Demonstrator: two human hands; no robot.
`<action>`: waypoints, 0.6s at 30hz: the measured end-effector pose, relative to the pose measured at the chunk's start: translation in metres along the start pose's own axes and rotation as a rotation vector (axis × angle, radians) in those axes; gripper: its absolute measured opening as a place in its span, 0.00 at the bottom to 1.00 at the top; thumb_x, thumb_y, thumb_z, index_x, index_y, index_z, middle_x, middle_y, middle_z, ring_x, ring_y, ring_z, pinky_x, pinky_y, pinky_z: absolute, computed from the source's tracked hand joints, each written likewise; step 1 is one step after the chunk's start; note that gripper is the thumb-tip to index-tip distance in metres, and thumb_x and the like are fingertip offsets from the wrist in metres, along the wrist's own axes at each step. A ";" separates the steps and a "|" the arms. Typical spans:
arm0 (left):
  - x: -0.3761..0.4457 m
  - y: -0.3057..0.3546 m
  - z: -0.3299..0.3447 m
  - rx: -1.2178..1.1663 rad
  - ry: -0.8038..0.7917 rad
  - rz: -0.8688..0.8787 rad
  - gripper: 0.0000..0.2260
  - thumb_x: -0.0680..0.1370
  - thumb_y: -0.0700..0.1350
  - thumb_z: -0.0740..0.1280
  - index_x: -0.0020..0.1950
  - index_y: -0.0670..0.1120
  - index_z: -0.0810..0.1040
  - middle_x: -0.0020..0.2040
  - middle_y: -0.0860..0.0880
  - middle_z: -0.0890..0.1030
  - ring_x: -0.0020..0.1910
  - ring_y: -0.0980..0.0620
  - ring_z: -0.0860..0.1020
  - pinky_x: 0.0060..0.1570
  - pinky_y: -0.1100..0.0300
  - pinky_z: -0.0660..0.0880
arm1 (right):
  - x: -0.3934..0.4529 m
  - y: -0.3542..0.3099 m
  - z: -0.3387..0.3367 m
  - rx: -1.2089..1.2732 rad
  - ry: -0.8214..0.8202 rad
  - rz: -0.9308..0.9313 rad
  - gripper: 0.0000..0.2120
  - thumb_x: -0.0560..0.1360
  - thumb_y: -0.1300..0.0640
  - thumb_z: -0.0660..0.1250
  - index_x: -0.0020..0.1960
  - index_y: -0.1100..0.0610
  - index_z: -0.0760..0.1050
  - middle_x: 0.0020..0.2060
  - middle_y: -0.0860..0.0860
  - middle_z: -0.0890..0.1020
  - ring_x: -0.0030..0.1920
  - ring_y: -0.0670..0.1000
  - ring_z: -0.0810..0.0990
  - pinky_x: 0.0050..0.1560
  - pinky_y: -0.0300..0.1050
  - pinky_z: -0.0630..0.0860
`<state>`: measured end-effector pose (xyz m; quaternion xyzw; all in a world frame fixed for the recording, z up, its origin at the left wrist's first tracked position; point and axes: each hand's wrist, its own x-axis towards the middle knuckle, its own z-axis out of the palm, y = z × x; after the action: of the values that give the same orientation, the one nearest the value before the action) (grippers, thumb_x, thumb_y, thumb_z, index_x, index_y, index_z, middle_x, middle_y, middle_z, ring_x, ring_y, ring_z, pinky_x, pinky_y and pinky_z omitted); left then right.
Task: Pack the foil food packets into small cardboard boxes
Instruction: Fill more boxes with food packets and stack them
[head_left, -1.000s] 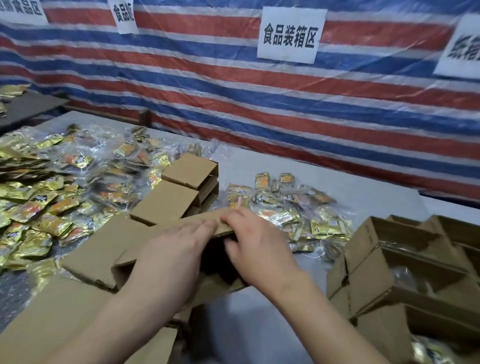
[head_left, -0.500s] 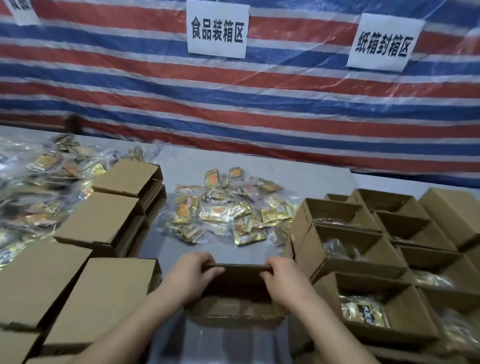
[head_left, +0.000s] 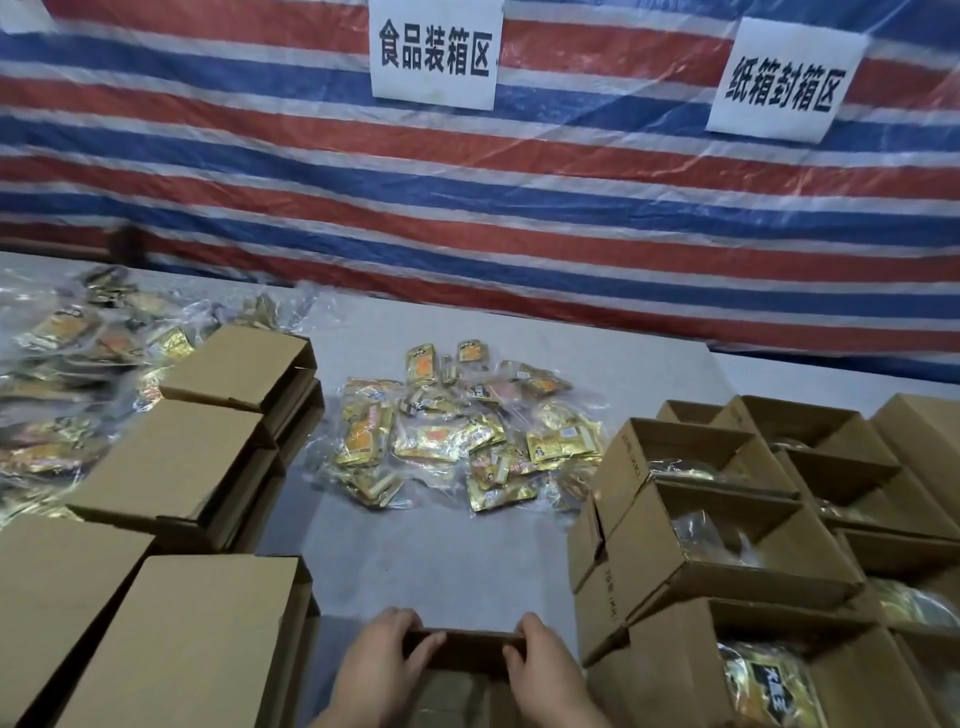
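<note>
Head view: both hands' fingers curl over open box far edge, bare table beyond.

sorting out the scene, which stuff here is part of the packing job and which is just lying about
Job: left hand and right hand gripping open box; packets; filled boxes; closed boxes.
Lying about: tarp; signs.
</note>
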<state>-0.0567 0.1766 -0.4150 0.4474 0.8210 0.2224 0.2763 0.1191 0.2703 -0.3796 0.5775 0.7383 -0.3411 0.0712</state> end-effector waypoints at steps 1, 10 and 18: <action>-0.001 -0.002 0.003 0.007 0.023 0.003 0.13 0.75 0.63 0.67 0.40 0.55 0.72 0.42 0.55 0.75 0.42 0.60 0.74 0.43 0.66 0.71 | 0.001 0.002 0.002 -0.002 0.001 -0.003 0.06 0.79 0.50 0.62 0.46 0.47 0.66 0.46 0.45 0.76 0.48 0.46 0.76 0.54 0.43 0.75; 0.042 0.027 -0.013 0.077 0.171 0.117 0.21 0.80 0.60 0.56 0.64 0.49 0.76 0.60 0.52 0.79 0.59 0.53 0.76 0.58 0.58 0.72 | 0.015 -0.012 -0.022 0.096 0.106 -0.017 0.19 0.79 0.47 0.56 0.67 0.52 0.71 0.64 0.49 0.76 0.59 0.49 0.74 0.59 0.45 0.72; 0.195 0.096 0.017 0.549 -0.131 0.335 0.20 0.80 0.51 0.61 0.69 0.44 0.67 0.66 0.42 0.72 0.63 0.42 0.72 0.59 0.49 0.73 | 0.045 -0.016 -0.058 0.251 0.243 0.058 0.18 0.82 0.48 0.56 0.68 0.53 0.71 0.64 0.51 0.75 0.62 0.53 0.75 0.62 0.50 0.72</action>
<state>-0.0741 0.3943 -0.4182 0.6475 0.7457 0.0062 0.1570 0.1068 0.3388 -0.3509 0.6400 0.6761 -0.3561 -0.0811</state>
